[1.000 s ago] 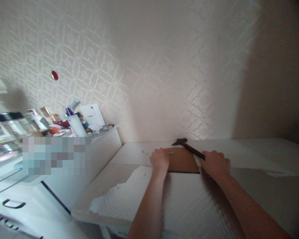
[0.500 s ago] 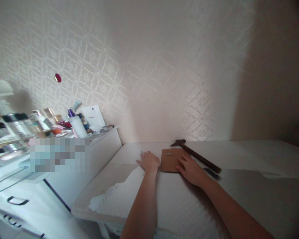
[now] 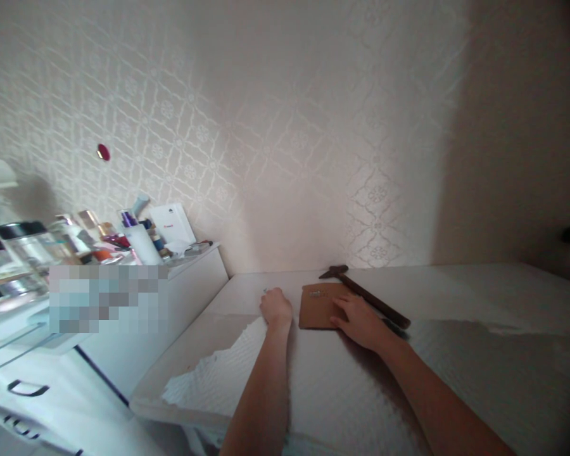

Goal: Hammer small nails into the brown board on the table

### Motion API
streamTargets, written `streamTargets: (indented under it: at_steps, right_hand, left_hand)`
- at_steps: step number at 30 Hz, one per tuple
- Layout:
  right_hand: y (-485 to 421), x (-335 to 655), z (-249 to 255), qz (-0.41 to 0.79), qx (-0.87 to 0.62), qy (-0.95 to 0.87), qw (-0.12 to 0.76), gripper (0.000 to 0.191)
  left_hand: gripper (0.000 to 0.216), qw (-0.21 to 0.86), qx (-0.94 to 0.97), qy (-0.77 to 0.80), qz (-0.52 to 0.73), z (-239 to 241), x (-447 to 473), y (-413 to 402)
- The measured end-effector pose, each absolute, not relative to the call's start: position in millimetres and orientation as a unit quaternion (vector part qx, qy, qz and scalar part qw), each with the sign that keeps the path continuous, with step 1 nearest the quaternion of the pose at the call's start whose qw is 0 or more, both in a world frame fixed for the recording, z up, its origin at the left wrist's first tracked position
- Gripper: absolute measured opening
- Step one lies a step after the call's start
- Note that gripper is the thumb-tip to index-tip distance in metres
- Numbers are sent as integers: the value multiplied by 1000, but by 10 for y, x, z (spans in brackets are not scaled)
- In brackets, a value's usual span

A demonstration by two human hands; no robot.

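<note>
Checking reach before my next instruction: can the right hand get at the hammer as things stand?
Probably yes: the right hand appears to rest on the brown board, the hammer lies close beside that hand, and nothing visible blocks the way.

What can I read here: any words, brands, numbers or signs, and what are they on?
No words, brands or numbers can be read.
White box: small red lettering and a dark mark, too small to read.
White bottle: any label too blurred to read.
Brown board, hammer: no lettering visible.

Dim, brighter left; wall [image 3: 289,139] shadowed at right; jar [image 3: 23,246] near left edge blurred.
</note>
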State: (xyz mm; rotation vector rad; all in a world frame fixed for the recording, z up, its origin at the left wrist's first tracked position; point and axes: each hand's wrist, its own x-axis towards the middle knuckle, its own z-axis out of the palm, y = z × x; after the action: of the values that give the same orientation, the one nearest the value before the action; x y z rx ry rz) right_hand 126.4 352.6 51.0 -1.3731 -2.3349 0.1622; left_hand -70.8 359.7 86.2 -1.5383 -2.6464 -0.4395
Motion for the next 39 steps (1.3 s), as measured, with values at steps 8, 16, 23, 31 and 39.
streamTargets:
  at_steps: [8, 16, 23, 31, 39]
  right_hand:
    - [3508, 1393, 649, -36, -652, -727, 213, 38]
    - [3497, 1539, 738, -8, -710, -684, 168, 48]
    - [3581, 1672, 726, -10, -719, -667, 194, 49]
    - [3677, 1709, 621, -21, -701, -675, 228, 48]
    - [3721, 1401, 418, 69, -513, -815, 262, 49]
  left_hand:
    - [32, 5, -468, -871, -148, 896, -702, 3585]
    - [32, -9, -468, -871, -147, 913, -687, 3560]
    - [31, -23, -476, -864, -161, 907, -682, 3579]
    - [22, -61, -573, -780, -243, 879, -632, 3681]
    - [17, -93, -645, -702, -288, 865, -534, 3712]
